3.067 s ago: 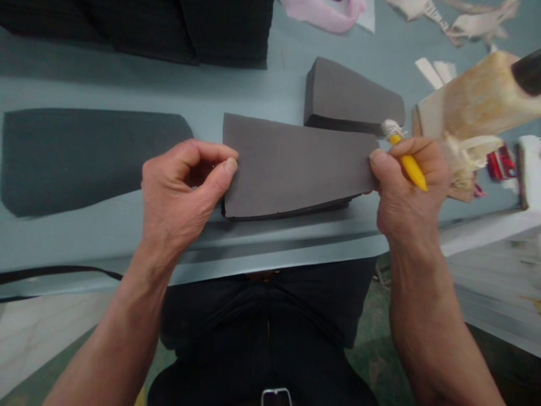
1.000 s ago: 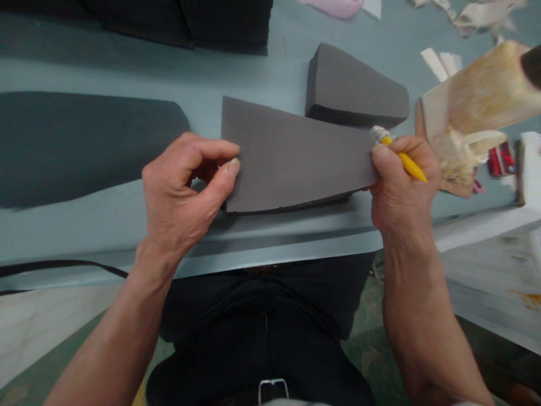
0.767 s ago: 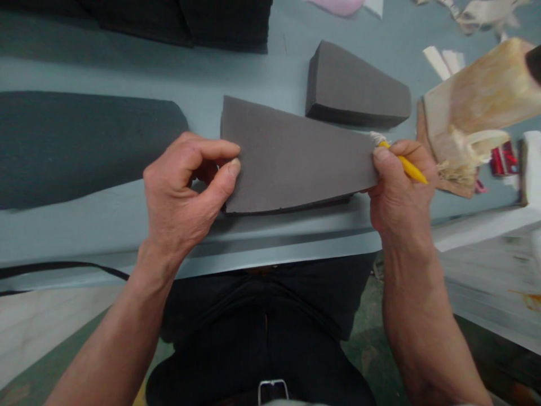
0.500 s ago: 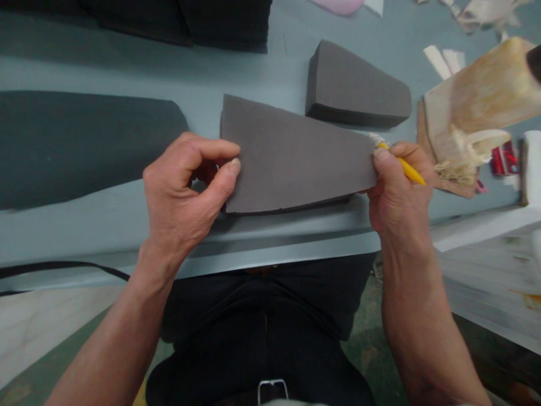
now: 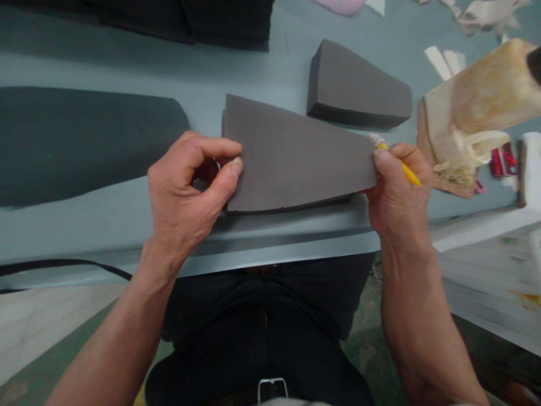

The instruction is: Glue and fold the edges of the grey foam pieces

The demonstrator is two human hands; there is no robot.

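Head view, starting closest to me: my dark trousers and belt buckle (image 5: 273, 389), then the near edge of the table (image 5: 274, 248). Just past that edge lies the grey foam wedge (image 5: 296, 158), flat, with its long axis running left to right along the edge. Its wide end points left and it tapers to the narrow end on the right. My left hand (image 5: 186, 192) is pinched on the wide end, thumb on top. My right hand (image 5: 397, 186) is clamped on the narrow end, and the same fist grips a yellow brush (image 5: 408, 172) with its pale tuft up at the wedge's far right corner. The hands are well apart, one at each end.

There's only a thin strip of bare table between the wedge and the near edge. To the left there's open room before the dark fabric panel (image 5: 84, 141). Beyond the right half sits a second foam block (image 5: 359, 84), close but apart. A stained board (image 5: 473, 107) crowds the right side, and black stacked material (image 5: 190, 20) lines the far edge.
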